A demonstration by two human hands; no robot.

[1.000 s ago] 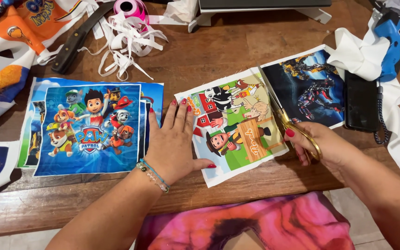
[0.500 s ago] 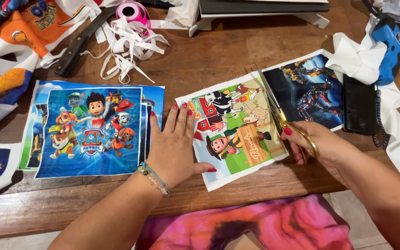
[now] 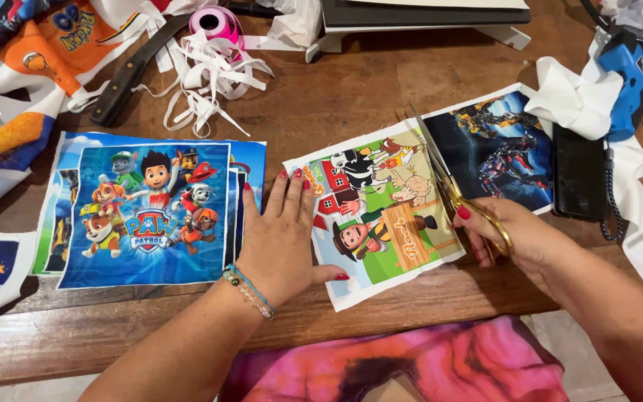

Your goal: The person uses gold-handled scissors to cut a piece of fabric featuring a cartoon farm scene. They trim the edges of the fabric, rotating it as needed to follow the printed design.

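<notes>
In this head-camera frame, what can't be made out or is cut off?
- Scissors: the handles sit mostly inside the right hand.
- Farm print: its left edge lies under the left hand.
- Blue tool: partly covered by white cloth.
- Orange fabric: cut off by the top-left edge.

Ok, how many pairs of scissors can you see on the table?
1: the gold-handled scissors in the right hand, cutting between the farm print and the dark robot print. Others may lie hidden under the fabric scraps.

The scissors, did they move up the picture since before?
Yes. The scissors have slid a little farther up the seam, away from the wooden table's near edge, between the farm print and the dark robot print.
</notes>
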